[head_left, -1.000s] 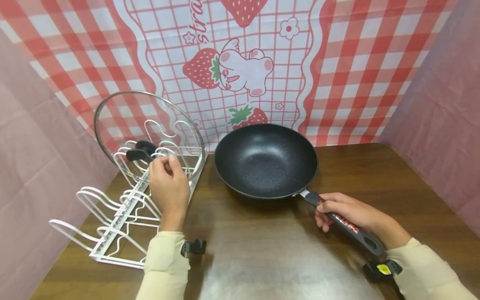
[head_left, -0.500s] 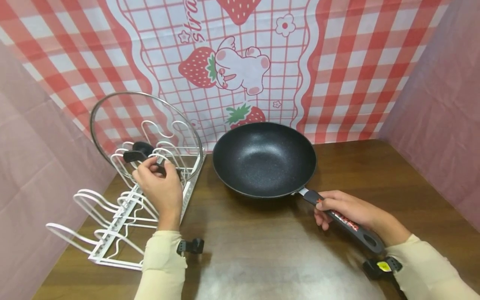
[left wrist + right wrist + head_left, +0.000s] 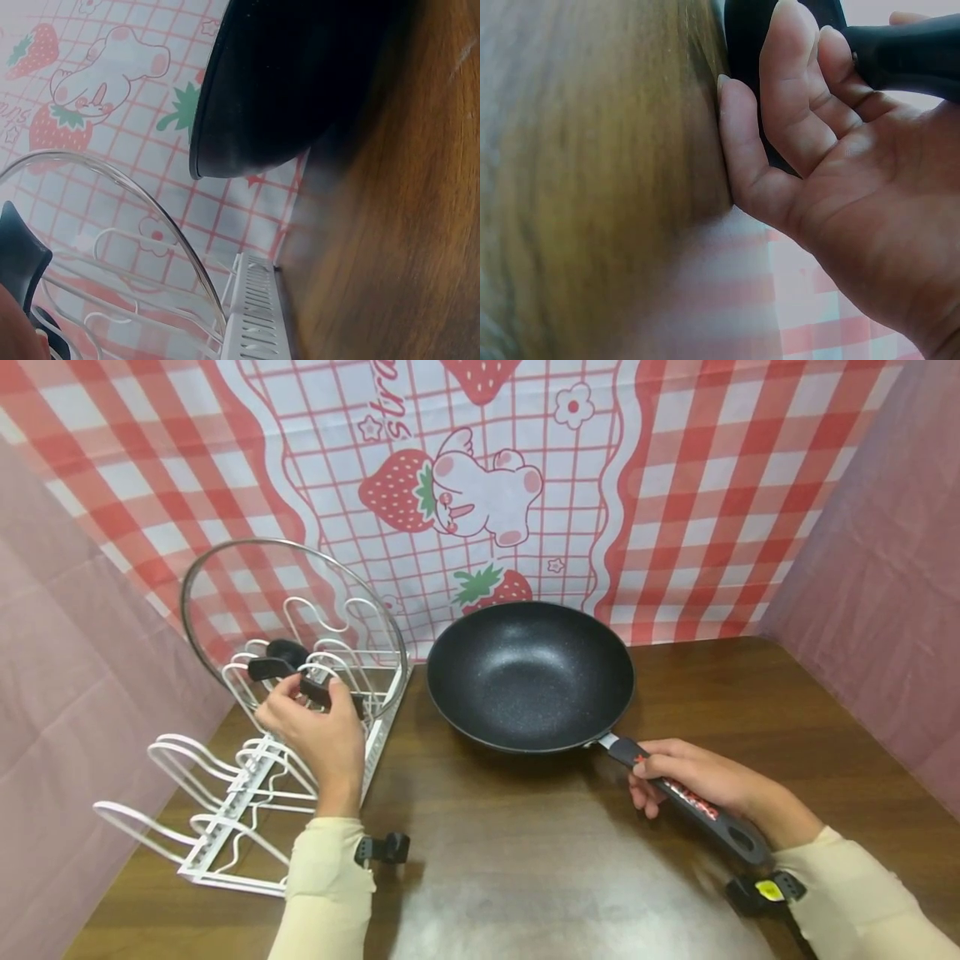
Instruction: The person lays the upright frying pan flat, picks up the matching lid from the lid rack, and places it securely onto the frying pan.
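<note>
A glass lid (image 3: 225,547) with a metal rim and black handle (image 3: 272,668) stands on edge in a white wire rack (image 3: 247,785) on the left. My left hand (image 3: 322,735) is at the lid's handle, thumb and fingers spread apart around it. In the left wrist view, only part of a finger (image 3: 16,326) shows beside the dark handle. A black wok (image 3: 528,685) is on the table in the middle. My right hand (image 3: 697,781) holds its long handle (image 3: 716,822), thumb on top and fingers underneath. The right wrist view shows those fingers loosely curled.
The brown wooden table (image 3: 525,868) meets a red-checked strawberry cloth (image 3: 697,510) behind the wok. Pinkish cloth walls (image 3: 885,593) close in both sides. Several wire loops of the rack stick up to the left of my left forearm.
My left hand's thumb and fingers have spread from a pinch, uncovering more of the lid's black handle. Lid, wok and right hand stay about where they were.
</note>
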{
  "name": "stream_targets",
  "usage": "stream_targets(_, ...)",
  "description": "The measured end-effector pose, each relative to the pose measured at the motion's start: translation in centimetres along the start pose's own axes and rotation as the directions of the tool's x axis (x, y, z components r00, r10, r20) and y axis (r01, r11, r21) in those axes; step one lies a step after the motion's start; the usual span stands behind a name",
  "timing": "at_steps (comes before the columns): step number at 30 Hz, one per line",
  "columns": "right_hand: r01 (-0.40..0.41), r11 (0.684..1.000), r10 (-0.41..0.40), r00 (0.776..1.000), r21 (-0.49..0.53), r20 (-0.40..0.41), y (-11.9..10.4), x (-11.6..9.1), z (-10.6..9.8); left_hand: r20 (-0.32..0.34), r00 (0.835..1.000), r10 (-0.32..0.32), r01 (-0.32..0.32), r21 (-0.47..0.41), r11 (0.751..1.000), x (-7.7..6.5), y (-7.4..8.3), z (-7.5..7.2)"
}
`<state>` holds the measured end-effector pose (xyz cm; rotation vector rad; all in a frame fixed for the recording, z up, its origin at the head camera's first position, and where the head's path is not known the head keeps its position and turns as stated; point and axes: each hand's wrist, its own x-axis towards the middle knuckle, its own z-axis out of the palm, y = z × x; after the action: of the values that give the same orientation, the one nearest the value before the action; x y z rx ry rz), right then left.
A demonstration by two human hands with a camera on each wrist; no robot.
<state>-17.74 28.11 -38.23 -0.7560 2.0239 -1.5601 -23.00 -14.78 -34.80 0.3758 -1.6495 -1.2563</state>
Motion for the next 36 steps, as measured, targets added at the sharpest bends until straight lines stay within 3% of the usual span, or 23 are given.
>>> stream_targets(4,0.0,1.0,0.0,1.0,0.006,0.0,0.1,0.0,-0.1,-0.003,1.0,-0.023,0.023,0.019,1.0,0.1,-0.1,0.1)
stream_targets(11,-0.002,1.0,0.001,1.0,0.02,0.002,0.1,0.1,-0.2,0.041,0.99,-0.138,0.137,0.035,0.99,0.2,0.1,0.0)
stream_targets(24,-0.003,1.0,0.003,1.0,0.018,0.003,0.1,0.1,-0.2,0.06,0.972,-0.227,0.232,-0.097,0.968,0.3,0.8,0.0)
stream_targets(27,-0.001,1.0,0.001,1.0,0.018,0.004,0.0,0.1,-0.2,0.083,0.955,-0.283,0.294,-0.175,0.94,0.5,1.1,0.0)
stream_targets(33,-0.002,1.0,0.002,1.0,0.018,0.014,0.0,0.1,-0.3,0.164,0.911,-0.379,0.413,-0.379,0.828,0.7,1.4,0.1)
stream_targets(36,0.0,1.0,0.0,1.0,0.016,0.017,0.0,0.1,-0.2,0.187,0.9,-0.395,0.437,-0.417,0.797,0.8,1.3,0.2)
